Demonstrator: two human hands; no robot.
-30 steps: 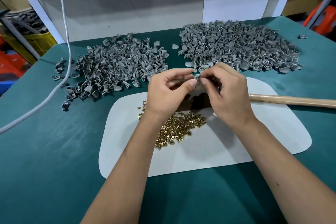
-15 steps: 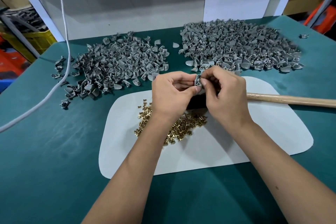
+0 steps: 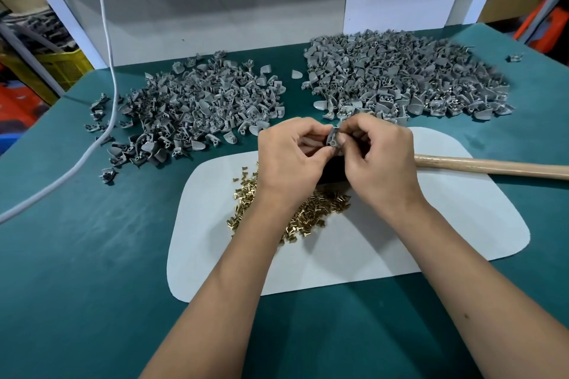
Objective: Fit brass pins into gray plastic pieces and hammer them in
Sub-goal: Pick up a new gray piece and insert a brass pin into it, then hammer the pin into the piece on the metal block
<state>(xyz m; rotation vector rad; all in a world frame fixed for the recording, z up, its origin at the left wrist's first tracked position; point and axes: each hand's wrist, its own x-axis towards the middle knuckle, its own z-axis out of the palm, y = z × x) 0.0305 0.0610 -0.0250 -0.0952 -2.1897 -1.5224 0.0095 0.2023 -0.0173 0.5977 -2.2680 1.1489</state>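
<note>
Gray plastic piece [image 3: 334, 139] pinched between left hand [image 3: 289, 160] and right hand [image 3: 380, 160] above brass pins [image 3: 311, 214], holes up for pin fitting; hammer handle [image 3: 492, 167] parked within right reach on counter [image 3: 77, 255]

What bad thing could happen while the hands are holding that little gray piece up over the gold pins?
1. The gray piece is pinched only by fingertips of the left hand and right hand; it might slip and drop into the brass pins below.
2. A forearm lies right over the pin pile, so a sweep could scatter pins off the white mat.
3. The hammer handle lies close to the right wrist and might get bumped.
</note>
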